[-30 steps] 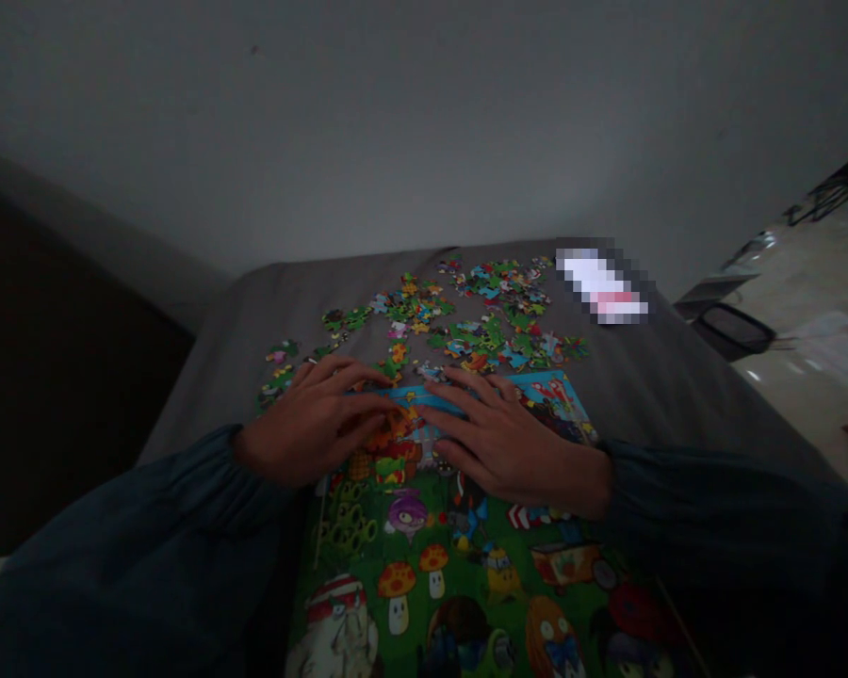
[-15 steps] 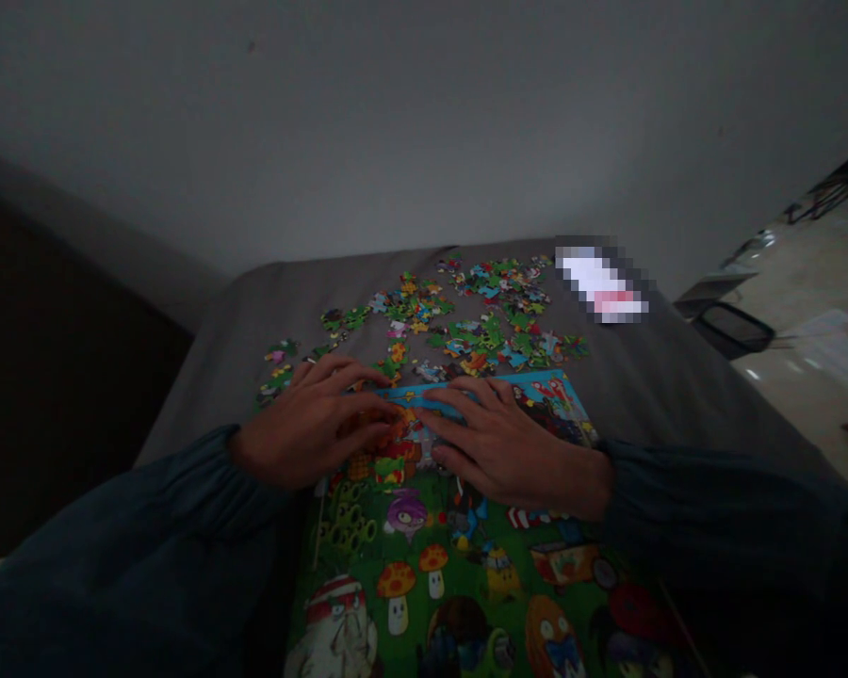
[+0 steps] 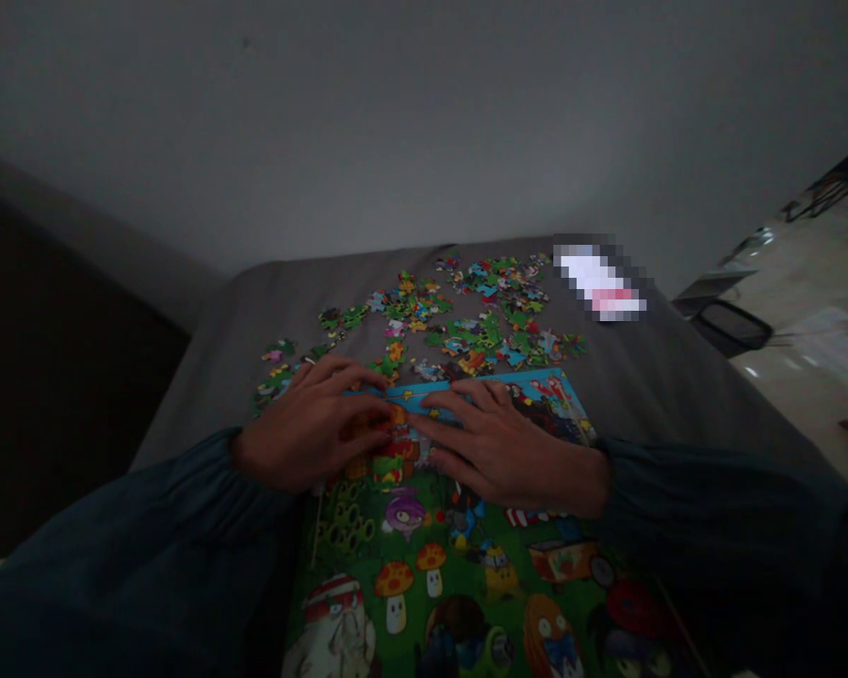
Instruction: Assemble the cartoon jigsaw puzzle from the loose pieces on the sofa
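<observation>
A colourful jigsaw puzzle (image 3: 452, 565) with cartoon plants and mushrooms lies in front of me, its far edge a light blue strip. My left hand (image 3: 318, 424) rests at its far left corner, fingers bent and a little apart, thumb and forefinger over the orange part of the picture. Across the upper middle lies my right hand (image 3: 501, 443), palm down with its fingers spread, their tips pointing at the left hand. Neither hand shows a piece in its fingers; what lies beneath them is hidden.
Loose puzzle pieces (image 3: 491, 330) are scattered on the grey cloth (image 3: 219, 339) beyond the puzzle. A pixelated bright object (image 3: 600, 282) lies at the back right. A pale wall (image 3: 424, 122) rises behind. On the right, a glossy floor (image 3: 826, 377) shows below.
My right hand's fingers have shifted slightly left along the puzzle's far part, showing more of the blue strip. My left hand stays nearly in place.
</observation>
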### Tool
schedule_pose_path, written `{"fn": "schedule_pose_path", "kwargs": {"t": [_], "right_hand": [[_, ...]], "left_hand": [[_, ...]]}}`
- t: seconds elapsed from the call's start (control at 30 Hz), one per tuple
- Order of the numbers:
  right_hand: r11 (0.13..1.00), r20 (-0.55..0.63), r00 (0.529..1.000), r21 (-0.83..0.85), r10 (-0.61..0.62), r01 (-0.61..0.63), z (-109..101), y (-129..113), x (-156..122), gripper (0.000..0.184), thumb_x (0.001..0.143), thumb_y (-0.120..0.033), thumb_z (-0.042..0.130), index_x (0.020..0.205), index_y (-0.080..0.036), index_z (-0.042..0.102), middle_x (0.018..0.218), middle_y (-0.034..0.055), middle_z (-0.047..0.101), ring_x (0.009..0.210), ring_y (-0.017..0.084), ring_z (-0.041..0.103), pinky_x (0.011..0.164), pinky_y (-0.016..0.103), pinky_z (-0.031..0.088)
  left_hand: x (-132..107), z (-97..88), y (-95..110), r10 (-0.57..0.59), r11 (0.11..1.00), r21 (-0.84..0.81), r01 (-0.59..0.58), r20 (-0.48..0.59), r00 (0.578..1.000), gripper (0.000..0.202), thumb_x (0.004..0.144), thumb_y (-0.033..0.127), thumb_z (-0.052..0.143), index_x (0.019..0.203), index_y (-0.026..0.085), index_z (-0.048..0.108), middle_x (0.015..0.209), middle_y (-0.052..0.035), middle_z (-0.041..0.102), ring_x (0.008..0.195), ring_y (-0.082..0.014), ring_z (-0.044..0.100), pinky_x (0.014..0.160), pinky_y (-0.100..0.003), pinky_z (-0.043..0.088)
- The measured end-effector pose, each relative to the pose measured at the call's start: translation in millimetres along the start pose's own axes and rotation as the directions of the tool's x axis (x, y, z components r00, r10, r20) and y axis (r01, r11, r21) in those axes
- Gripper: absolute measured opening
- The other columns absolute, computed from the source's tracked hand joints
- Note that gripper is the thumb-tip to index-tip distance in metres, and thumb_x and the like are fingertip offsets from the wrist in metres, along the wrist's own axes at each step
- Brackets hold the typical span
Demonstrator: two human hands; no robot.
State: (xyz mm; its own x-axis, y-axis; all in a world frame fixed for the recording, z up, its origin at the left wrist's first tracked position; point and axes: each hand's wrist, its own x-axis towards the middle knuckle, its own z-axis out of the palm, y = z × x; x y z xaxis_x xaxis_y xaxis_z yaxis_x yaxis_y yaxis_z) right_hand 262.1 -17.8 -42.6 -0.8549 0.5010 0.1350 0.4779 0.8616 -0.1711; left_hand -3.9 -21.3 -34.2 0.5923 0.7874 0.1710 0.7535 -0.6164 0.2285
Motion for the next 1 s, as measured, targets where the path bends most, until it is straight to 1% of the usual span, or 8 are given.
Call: {"fn": "schedule_pose_path", "kwargs": {"t": [0.2, 0.33, 0.47, 0.67, 0.87, 1.0], "right_hand": [[1.000, 0.004, 1.000, -0.012, 0.004, -0.004, -0.5, 0.4, 0.6, 0.044, 0.106, -0.041, 0.034, 0.142, -0.023, 0.052, 0.143, 0.0109, 0.051, 0.125, 0.034, 0.040, 0.100, 0.057, 0.040], [1.000, 0.005, 1.000, -0.011, -0.001, 0.001, -1.0, 0.7, 0.9, 0.043, 0.106, -0.040, 0.035, 0.141, -0.024, 0.053, 0.143, 0.0110, 0.051, 0.125, 0.034, 0.041, 0.100, 0.057, 0.040], [1.000, 0.000, 1.000, -0.005, -0.006, 0.006, -1.4, 0.9, -0.2, 0.041, 0.106, -0.040, 0.036, 0.139, -0.025, 0.055, 0.142, 0.0109, 0.051, 0.125, 0.034, 0.041, 0.100, 0.057, 0.040], [1.000, -0.014, 1.000, 0.009, -0.018, 0.018, -1.7, 1.9, -0.9, 0.040, 0.106, -0.039, 0.035, 0.136, -0.026, 0.058, 0.138, 0.0098, 0.054, 0.126, 0.032, 0.041, 0.101, 0.055, 0.038], [1.000, -0.007, 1.000, 0.007, -0.018, 0.018, -3.7, 0.6, -0.5, 0.041, 0.106, -0.041, 0.036, 0.138, -0.026, 0.057, 0.140, 0.0106, 0.053, 0.126, 0.032, 0.041, 0.101, 0.054, 0.038], [1.000, -0.004, 1.000, 0.018, -0.020, 0.020, -4.8, 0.6, -1.3, 0.040, 0.106, -0.040, 0.036, 0.137, -0.027, 0.057, 0.139, 0.0102, 0.054, 0.125, 0.031, 0.041, 0.101, 0.053, 0.037]], "left_hand": [[-0.4, -2.8, -1.7, -0.027, 1.000, 0.016, 0.027, 0.025, 0.999, 0.018, 0.087, 0.041, 0.072, 0.105, 0.039, 0.076, 0.116, 0.0007, 0.069, 0.111, -0.0284, 0.054, 0.095, -0.047, 0.044], [-1.1, -3.3, -3.4, 0.005, 1.000, 0.024, -0.006, 0.020, 1.000, 0.017, 0.091, 0.037, 0.068, 0.105, 0.039, 0.076, 0.116, -0.0005, 0.069, 0.111, -0.0293, 0.053, 0.093, -0.048, 0.045], [-2.7, -3.9, -5.5, 0.045, 0.999, 0.029, -0.045, 0.012, 0.999, 0.017, 0.092, 0.030, 0.067, 0.105, 0.036, 0.076, 0.117, -0.0011, 0.068, 0.109, -0.0285, 0.054, 0.093, -0.047, 0.045], [-3.0, -5.3, -6.1, 0.047, 0.999, 0.006, -0.047, 0.046, 0.998, 0.018, 0.093, 0.030, 0.064, 0.105, 0.039, 0.075, 0.119, 0.0012, 0.068, 0.111, -0.0269, 0.054, 0.095, -0.046, 0.045], [-1.3, -9.0, -6.6, 0.020, 1.000, 0.001, -0.021, 0.032, 0.999, 0.015, 0.093, 0.035, 0.064, 0.098, 0.038, 0.077, 0.116, -0.0001, 0.069, 0.109, -0.0269, 0.056, 0.095, -0.047, 0.046], [-1.1, -8.7, -7.7, 0.020, 1.000, -0.003, -0.020, 0.044, 0.999, 0.016, 0.094, 0.036, 0.062, 0.098, 0.038, 0.077, 0.116, -0.0002, 0.069, 0.109, -0.0262, 0.055, 0.096, -0.047, 0.046]]}}
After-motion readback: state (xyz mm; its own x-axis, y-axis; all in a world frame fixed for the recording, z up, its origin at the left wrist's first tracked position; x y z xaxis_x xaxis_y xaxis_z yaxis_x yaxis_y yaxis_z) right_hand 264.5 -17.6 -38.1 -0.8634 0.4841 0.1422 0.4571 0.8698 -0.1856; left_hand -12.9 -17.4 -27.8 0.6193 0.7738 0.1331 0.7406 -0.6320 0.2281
